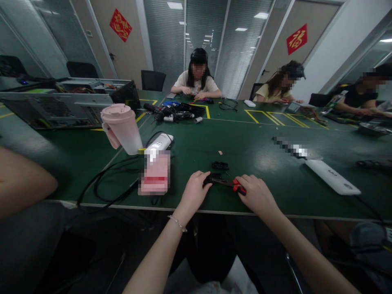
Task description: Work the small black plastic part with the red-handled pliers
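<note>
Both my hands rest near the front edge of the green table (245,139). My right hand (256,195) is closed around the red handles of a pair of pliers (231,184), whose jaws point left. My left hand (195,188) is closed, pinching a small black part (211,178) at the pliers' tip. Another small black piece (219,165) lies on the table just beyond the hands.
A pink lidded cup (121,127), a white power strip (159,143) with black cables and a blurred pink item (154,173) sit to the left. Another white power strip (332,175) lies right. Three people work at the far side. Computer cases (52,106) stand far left.
</note>
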Demonstrator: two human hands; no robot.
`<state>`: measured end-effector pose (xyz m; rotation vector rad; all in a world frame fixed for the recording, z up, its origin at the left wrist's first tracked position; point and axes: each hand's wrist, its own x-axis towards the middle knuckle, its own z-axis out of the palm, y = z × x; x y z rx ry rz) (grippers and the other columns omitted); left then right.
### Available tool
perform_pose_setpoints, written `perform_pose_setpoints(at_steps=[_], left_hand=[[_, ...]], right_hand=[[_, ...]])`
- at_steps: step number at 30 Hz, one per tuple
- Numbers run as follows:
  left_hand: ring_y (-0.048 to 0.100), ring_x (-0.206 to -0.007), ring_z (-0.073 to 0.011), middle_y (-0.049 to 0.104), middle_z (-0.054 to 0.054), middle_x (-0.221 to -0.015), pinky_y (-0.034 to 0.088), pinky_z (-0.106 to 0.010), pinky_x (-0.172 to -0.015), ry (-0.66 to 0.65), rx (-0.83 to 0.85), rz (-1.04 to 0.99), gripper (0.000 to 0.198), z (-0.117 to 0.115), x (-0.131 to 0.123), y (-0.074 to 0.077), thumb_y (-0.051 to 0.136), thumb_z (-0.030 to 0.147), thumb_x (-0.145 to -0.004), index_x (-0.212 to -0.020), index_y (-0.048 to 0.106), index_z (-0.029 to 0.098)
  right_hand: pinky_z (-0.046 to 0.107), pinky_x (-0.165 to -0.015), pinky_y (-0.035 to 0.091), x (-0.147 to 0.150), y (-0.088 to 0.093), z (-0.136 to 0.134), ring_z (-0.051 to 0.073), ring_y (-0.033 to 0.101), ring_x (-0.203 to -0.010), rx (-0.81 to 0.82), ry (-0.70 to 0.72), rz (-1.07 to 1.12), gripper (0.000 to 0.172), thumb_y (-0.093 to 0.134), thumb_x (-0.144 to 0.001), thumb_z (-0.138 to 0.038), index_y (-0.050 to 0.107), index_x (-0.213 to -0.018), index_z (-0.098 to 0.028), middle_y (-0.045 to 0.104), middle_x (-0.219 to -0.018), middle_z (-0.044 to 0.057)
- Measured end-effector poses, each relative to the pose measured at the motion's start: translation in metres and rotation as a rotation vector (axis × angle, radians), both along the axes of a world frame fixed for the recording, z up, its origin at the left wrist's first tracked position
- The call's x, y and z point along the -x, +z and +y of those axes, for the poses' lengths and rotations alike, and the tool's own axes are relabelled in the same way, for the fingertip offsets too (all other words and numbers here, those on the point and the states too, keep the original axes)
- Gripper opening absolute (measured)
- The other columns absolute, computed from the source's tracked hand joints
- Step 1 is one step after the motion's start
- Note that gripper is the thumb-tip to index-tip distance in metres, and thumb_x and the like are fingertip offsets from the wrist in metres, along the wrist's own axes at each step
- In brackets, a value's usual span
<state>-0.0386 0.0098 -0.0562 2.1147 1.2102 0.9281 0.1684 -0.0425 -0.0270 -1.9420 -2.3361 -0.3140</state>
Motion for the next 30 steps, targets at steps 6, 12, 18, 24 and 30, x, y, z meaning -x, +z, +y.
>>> perform_pose_setpoints(at_steps=[6,12,18,24,30], left_hand=[[0.055,-0.089,-0.0183,0.057,-0.006,-0.095,0.045,-0.036,-0.085,-0.006,-0.006,-0.006,0.036,0.0004,0.0003,-0.0019,0.058,0.013,-0.077,-0.112,0.056,0.017],[0.055,-0.090,-0.0189,0.058,-0.006,-0.094,0.046,-0.035,-0.084,-0.005,-0.025,-0.008,0.035,0.0005,-0.0001,-0.0017,0.059,0.013,-0.076,-0.111,0.057,0.015],[0.055,-0.090,-0.0190,0.058,-0.007,-0.096,0.045,-0.035,-0.085,-0.005,-0.024,-0.010,0.036,0.0012,-0.0011,-0.0037,0.059,0.013,-0.076,-0.112,0.056,0.015],[0.055,-0.089,-0.0187,0.058,-0.006,-0.097,0.045,-0.036,-0.084,-0.005,-0.007,-0.011,0.035,0.0006,-0.0002,-0.0030,0.059,0.014,-0.077,-0.112,0.056,0.017],[0.056,-0.090,-0.0185,0.058,-0.006,-0.098,0.045,-0.035,-0.085,-0.004,-0.015,-0.021,0.035,0.0001,-0.0002,-0.0024,0.058,0.014,-0.077,-0.112,0.056,0.017]], right_hand=[[0.029,-0.067,0.033,0.0009,0.0009,0.0002,0.018,0.049,-0.078,0.016,0.002,0.000,0.026,0.048,-0.072,-0.016,0.058,-0.096,-0.018,0.060,-0.089,0.007],[0.030,-0.070,0.032,0.0006,0.0008,-0.0001,0.019,0.048,-0.081,-0.032,0.020,-0.038,0.030,0.050,-0.071,-0.015,0.058,-0.100,-0.015,0.059,-0.092,0.008],[0.029,-0.068,0.033,0.0003,0.0003,-0.0002,0.018,0.049,-0.080,0.004,0.003,0.000,0.028,0.049,-0.071,-0.016,0.058,-0.098,-0.016,0.059,-0.090,0.007],[0.028,-0.067,0.033,0.0011,-0.0002,-0.0001,0.018,0.050,-0.079,0.025,-0.010,0.013,0.027,0.047,-0.073,-0.017,0.058,-0.097,-0.017,0.060,-0.089,0.007],[0.030,-0.069,0.032,0.0021,0.0014,-0.0014,0.020,0.048,-0.081,-0.039,0.002,-0.037,0.027,0.050,-0.072,-0.016,0.058,-0.097,-0.017,0.059,-0.090,0.008]])
